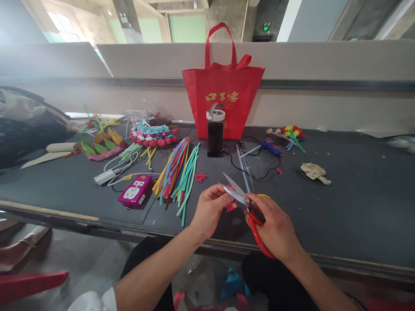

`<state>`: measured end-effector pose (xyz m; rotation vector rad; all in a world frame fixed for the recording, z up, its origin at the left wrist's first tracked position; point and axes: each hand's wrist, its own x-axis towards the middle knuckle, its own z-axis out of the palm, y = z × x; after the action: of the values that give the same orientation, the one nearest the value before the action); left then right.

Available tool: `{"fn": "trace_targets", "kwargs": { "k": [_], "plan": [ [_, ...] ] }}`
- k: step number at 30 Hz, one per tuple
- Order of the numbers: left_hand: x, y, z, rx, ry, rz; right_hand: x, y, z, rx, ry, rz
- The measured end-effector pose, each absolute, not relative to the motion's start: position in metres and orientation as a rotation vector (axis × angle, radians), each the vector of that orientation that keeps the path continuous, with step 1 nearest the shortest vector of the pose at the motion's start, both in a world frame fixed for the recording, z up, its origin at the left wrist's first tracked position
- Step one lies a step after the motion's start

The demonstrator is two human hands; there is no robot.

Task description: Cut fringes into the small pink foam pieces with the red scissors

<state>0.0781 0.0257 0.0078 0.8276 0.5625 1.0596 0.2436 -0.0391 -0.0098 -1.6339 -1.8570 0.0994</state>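
Note:
In my right hand (275,229) is a pair of scissors (238,195) with red handles, its blades parted and pointing left. My left hand (212,209) is closed in a pinch right beside the blades; whatever lies between its fingertips is too small to make out. Small pink-red pieces (230,208) show just beyond and below the blades. A little pile of similar pink-red pieces (201,176) lies on the dark table (350,211) past my left hand. To its left is a bundle of colourful fuzzy strips (171,170), like pipe cleaners.
A phone (215,139) stands upright before a red bag (223,93). A blue glue gun (271,148) with a black cord lies right of it. Farther right is a crumpled beige scrap (314,172). On the left are a purple power socket (135,191) and a flower-trimmed decoration (152,131).

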Motion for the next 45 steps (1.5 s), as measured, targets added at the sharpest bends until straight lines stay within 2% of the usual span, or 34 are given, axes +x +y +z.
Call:
{"fn": "trace_targets", "kwargs": {
  "k": [32, 45],
  "plan": [
    [0.0782, 0.0232, 0.0098, 0.807, 0.546, 1.094, 0.2386, -0.0405, -0.0132, -1.654, -1.818, 0.14],
    [0.0776, 0.0225, 0.013, 0.768, 0.575, 1.093, 0.2367, -0.0382, -0.0168, -1.621, -1.839, -0.002]
  ]
}}
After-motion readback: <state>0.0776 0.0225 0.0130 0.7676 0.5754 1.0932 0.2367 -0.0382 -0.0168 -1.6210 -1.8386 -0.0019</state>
